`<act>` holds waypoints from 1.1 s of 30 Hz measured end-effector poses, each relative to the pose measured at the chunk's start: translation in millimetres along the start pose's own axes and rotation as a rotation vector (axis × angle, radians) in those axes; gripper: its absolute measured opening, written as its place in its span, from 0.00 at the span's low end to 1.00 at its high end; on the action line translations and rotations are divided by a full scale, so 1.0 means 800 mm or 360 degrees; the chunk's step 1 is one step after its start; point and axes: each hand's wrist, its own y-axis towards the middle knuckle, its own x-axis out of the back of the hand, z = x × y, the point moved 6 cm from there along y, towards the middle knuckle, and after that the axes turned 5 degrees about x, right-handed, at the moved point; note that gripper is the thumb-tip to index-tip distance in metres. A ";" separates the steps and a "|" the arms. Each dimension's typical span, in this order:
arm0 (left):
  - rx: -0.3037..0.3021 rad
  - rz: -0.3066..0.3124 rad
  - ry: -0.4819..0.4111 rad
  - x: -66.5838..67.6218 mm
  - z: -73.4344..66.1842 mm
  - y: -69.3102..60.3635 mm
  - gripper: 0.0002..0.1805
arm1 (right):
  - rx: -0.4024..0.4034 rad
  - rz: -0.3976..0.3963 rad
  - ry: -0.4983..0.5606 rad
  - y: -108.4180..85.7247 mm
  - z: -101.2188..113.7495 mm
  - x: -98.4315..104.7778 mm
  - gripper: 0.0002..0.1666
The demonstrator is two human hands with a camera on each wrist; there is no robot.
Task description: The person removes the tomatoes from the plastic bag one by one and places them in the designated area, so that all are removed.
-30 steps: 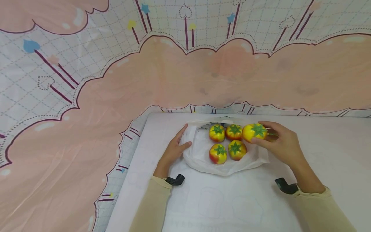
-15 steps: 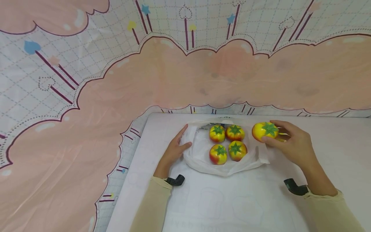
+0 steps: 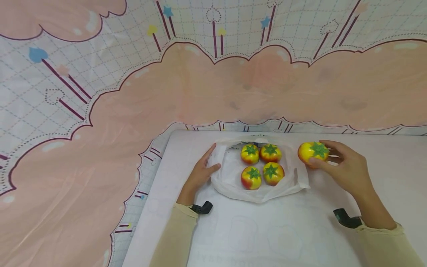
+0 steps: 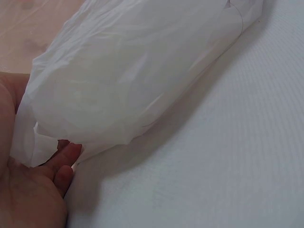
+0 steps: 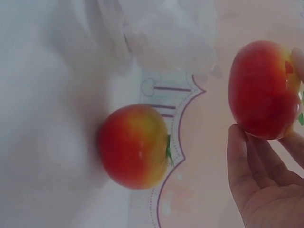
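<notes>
A white plastic bag (image 3: 260, 194) lies on the table with its mouth spread wide. Inside show several yellow-and-red toy tomatoes (image 3: 251, 177) with green star-shaped tops. My left hand (image 3: 199, 172) holds the bag's left side, its thumb and index finger spread, other fingertips (image 4: 66, 156) against the plastic. Right of the bag, my right hand (image 3: 343, 168) grips another toy tomato (image 3: 311, 152) between thumb and fingers; it also appears in the right wrist view (image 5: 263, 90). One more toy tomato (image 5: 133, 146) rests on the table near that hand, mostly hidden in the head view.
The white table (image 3: 267, 237) stretches below and to the right of the bag. Behind it hangs a pink-and-white patterned cloth (image 3: 253, 89). Black curved wrist-worn pieces (image 3: 347, 218) sit at both cuffs.
My right hand has moved right with its tomato, from over the bag's right edge to beside the bag. The left hand, bag and tomatoes inside stay put.
</notes>
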 end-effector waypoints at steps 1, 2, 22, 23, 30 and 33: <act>-0.0007 -0.0007 0.0007 0.000 0.005 0.002 0.43 | -0.0005 -0.0004 -0.0004 -0.001 -0.002 0.001 0.43; -0.0010 -0.0011 0.0014 0.000 0.011 0.005 0.43 | -0.0011 -0.0002 -0.0010 -0.001 -0.004 0.002 0.43; -0.0007 -0.0044 0.0049 0.001 0.019 0.008 0.44 | -0.0115 -0.0080 -0.0035 -0.008 -0.030 0.021 0.44; 0.0002 -0.0047 0.0053 0.001 0.019 0.008 0.44 | -0.0123 -0.0078 -0.0039 -0.008 -0.032 0.021 0.44; 0.0021 -0.0051 0.0059 0.001 0.021 0.009 0.44 | -0.0188 -0.0098 -0.0058 -0.008 -0.049 0.029 0.46; 0.0033 -0.0054 0.0061 0.001 0.022 0.009 0.44 | -0.0219 -0.0105 -0.0039 -0.008 -0.056 0.032 0.47</act>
